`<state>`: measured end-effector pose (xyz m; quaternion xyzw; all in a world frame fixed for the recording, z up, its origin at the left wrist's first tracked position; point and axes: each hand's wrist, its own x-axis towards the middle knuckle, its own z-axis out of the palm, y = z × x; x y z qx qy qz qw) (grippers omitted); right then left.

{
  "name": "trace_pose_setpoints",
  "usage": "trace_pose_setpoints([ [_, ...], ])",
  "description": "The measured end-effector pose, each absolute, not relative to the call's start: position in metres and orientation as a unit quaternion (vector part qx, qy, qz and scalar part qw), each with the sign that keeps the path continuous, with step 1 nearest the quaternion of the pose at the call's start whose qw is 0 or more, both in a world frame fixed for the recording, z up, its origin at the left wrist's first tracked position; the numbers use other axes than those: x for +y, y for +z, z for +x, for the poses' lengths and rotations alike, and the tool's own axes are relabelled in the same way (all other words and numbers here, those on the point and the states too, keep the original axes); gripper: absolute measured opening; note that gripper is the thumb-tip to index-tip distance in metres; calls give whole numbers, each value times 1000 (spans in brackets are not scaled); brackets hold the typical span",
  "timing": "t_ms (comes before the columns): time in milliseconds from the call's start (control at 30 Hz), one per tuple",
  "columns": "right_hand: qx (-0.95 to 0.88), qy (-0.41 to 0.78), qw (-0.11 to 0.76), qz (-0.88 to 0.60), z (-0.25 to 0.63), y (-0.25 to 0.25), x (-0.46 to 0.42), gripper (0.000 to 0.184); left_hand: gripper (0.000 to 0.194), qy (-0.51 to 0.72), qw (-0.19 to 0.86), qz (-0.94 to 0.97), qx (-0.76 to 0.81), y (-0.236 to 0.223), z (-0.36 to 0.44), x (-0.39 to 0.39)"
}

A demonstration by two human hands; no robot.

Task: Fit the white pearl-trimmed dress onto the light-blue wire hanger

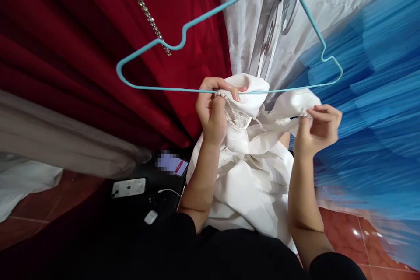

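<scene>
A white dress (pixel 249 179) with pearl strands (pixel 234 118) lies bunched over my lap, its upper part raised in front of me. My left hand (pixel 213 109) is closed on the white fabric and the pearl strand, with its fingers at the lower bar of a light blue hanger (pixel 170 89). To the right, my right hand (pixel 318 129) pinches another edge of the dress, where small pearls show between the fingertips. The hanger hangs in front of me, its lower bar crossing before the upper edge of the dress.
Red curtain cloth (pixel 114 52) fills the left, and blue tulle (pixel 370 127) the right. A jewelled chain (pixel 147 13) hangs near the hanger. On a black surface at lower left lie a lit phone (pixel 179 166), a second phone (pixel 129 187) and a small white case (pixel 151 217).
</scene>
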<state>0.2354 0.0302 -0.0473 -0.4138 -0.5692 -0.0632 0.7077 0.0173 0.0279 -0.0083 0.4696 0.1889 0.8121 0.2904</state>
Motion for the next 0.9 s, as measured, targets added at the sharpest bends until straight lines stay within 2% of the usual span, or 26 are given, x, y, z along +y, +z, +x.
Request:
trace_pose_setpoints([
  [100,-674,-51,646,-356,202,-40,16,16,6,809,311,457,198,-8,21,26],
  [167,-708,-1,618,-343,185,-32,18,26,7,808,319,453,201,-8,21,24],
  [267,-693,52,640,-328,175,-25,29,34,8,793,340,459,209,-11,19,24],
  [400,-665,46,668,-332,178,-22,47,26,17,746,370,495,248,-26,10,29],
  [533,-646,88,703,-283,184,-15,60,9,15,770,237,466,365,-47,-15,35],
  [667,-655,121,704,-246,187,-13,64,13,10,785,114,406,454,-51,-58,34],
  [900,-659,125,691,-269,190,-13,60,13,30,780,-27,379,496,13,-105,20],
])
